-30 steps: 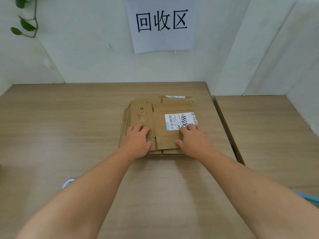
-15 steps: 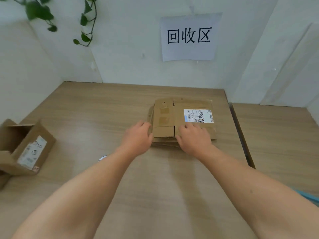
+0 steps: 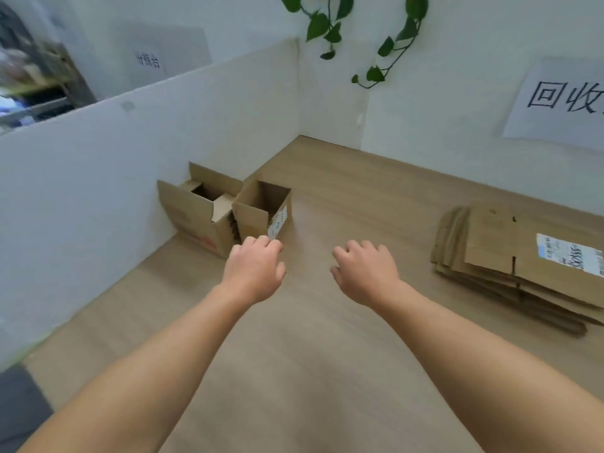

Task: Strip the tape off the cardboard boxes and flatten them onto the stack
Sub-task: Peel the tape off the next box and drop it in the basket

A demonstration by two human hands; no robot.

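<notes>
Both hands empty, fingers loosely curled: left hand [image 3: 253, 269] hovers just short of the small labelled box [image 3: 263, 212] at centre-left, right hand [image 3: 364, 273] alongside, flattened stack [image 3: 490, 243] far right, and a one-sided grab could tip it into the bigger open box [image 3: 196, 217].

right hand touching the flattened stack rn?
No, the right hand hangs over bare table, with a clear gap between it and the flattened stack to its right.

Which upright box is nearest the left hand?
The smaller box with the white label, just beyond the left hand; the larger box sits farther left.
</notes>
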